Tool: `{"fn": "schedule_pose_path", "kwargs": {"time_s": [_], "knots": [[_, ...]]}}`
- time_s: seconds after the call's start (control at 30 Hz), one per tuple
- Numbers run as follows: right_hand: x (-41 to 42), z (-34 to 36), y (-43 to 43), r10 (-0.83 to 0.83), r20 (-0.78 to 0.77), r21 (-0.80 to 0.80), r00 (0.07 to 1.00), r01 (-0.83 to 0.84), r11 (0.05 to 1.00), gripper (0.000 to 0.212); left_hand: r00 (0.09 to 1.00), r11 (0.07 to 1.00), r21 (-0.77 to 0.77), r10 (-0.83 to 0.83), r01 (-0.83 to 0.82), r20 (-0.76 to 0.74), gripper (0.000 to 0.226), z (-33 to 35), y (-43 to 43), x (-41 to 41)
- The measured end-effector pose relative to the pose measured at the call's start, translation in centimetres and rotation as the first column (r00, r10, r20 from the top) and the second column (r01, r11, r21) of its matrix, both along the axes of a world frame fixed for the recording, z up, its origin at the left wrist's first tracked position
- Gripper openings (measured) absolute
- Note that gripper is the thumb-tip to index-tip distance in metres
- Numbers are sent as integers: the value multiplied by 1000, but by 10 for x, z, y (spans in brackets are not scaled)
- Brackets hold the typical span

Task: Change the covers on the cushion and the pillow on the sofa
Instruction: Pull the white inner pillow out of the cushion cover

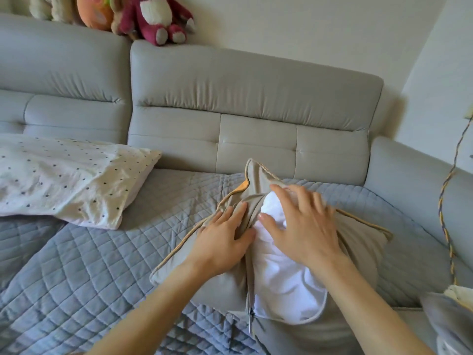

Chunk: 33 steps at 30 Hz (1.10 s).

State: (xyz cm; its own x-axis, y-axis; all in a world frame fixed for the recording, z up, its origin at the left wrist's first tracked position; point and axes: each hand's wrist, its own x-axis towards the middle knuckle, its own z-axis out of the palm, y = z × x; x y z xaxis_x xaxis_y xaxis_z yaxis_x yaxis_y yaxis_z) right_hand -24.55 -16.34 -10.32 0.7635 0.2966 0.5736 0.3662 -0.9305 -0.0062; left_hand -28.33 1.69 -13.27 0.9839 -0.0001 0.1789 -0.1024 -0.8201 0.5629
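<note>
- Cushion (358, 242) sits at lower centre of frame on the sofa's (256, 98) quilted throw (89, 265). Its beige cover (212, 280) is unzipped & the white insert (281, 283) bulges out thru the gap.
- Step in hand, by the look of it: working the insert thru the cover's opening. Going in or coming out? Can't tell from this one view.
- Zip pull (250, 319) hangs at the near end of the opening, bottom centre, so the slit is open nearly full length.
- Left hand (222, 234): fingers near straight, pressed flat on the bunched cover just left of the slit, thumb at the opening's edge. No clear pinch visible.
- Right hand (304, 224): fingers splayed wide, palm down on the insert, holding nothing.
- Hands are close together, one each side of the slit, not touching.
- Next move prob. needs one hand to pin the cover's edge while the other shifts the soft insert; far corner, by the backrest, looks the tight spot.
- Pillow (64, 180), dotted cover on, lies at left of frame, well apart & untouched. It looks the next job.
</note>
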Motion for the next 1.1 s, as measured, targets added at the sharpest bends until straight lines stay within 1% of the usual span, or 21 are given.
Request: {"fn": "schedule_pose_path", "kwargs": {"time_s": [0.03, 0.1, 0.13, 0.2, 0.27, 0.33, 0.47, 0.53, 0.6, 0.63, 0.67, 0.73, 0.8, 0.87, 0.9, 0.97, 1.03, 1.07, 1.1], "knots": [[8, -1, 2, -23, -45, -7, 999, 23, 1000, 66, 999, 1000, -5, -16, 16, -29, 66, 1, 7, 2], [15, 5, 10, -2, -96, 17, 995, 3, 1000, 54, 998, 998, 54, -33, 36, -53, 65, 0, 16, 5], [17, 12, 15, 23, -128, 63, 992, -15, 998, 47, 998, 996, 79, -42, 45, -44, 65, 1, 18, 6], [20, 32, 25, 55, -147, 179, 988, -28, 983, 37, 998, 995, 80, -60, 61, -8, 64, 10, 20, 9], [20, 57, 30, 38, -138, 259, 990, -1, 966, 36, 997, 994, 86, -67, 63, 46, 63, 29, 25, 16], [21, 83, 31, 29, -141, 325, 990, 19, 946, 37, 989, 990, 131, -60, 43, 132, 63, 56, 30, 24], [21, 117, 27, 100, -283, 442, 954, 37, 896, 36, 964, 963, 257, 8, -79, 267, 55, 93, 27, 35], [20, 107, 26, 152, -352, 486, 923, 42, 873, 34, 970, 959, 274, 12, -80, 241, 52, 88, 26, 43], [23, 72, 23, 150, -385, 481, 911, 60, 875, 38, 984, 976, 214, -8, -31, 175, 45, 70, 27, 54], [23, 52, 21, 133, -370, 471, 920, 63, 880, 40, 987, 978, 205, 0, -33, 158, 42, 57, 26, 58], [23, 34, 18, 110, -331, 471, 937, 63, 880, 42, 982, 971, 231, 23, -67, 187, 40, 43, 23, 60], [24, 8, 9, 93, -233, 488, 968, 33, 872, 41, 939, 949, 273, 60, -159, 339, 38, 20, 10, 64], [23, -3, 1, 128, -165, 506, 978, -28, 862, 41, 919, 932, 309, 56, -188, 391, 39, 15, 1, 71], [15, -8, -5, 174, -85, 512, 981, -107, 852, 37, 949, 906, 398, 16, -147, 315, 44, 26, 3, 82], [11, -11, -9, 211, -39, 514, 977, -162, 843, 33, 965, 891, 434, 16, -133, 262, 44, 33, 7, 86], [-2, -17, -16, 295, 31, 547, 955, -263, 795, 34, 980, 864, 490, 21, -116, 196, 37, 44, 19, 96], [-13, -23, -23, 376, 83, 596, 923, -349, 723, 37, 988, 847, 524, 10, -88, 151, 38, 47, 28, 101], [-16, -26, -26, 407, 117, 592, 906, -393, 704, 38, 990, 841, 537, -6, -73, 143, 40, 46, 32, 104], [-18, -25, -27, 419, 137, 565, 897, -418, 711, 37, 990, 847, 528, -16, -59, 137, 42, 46, 34, 106]]}}
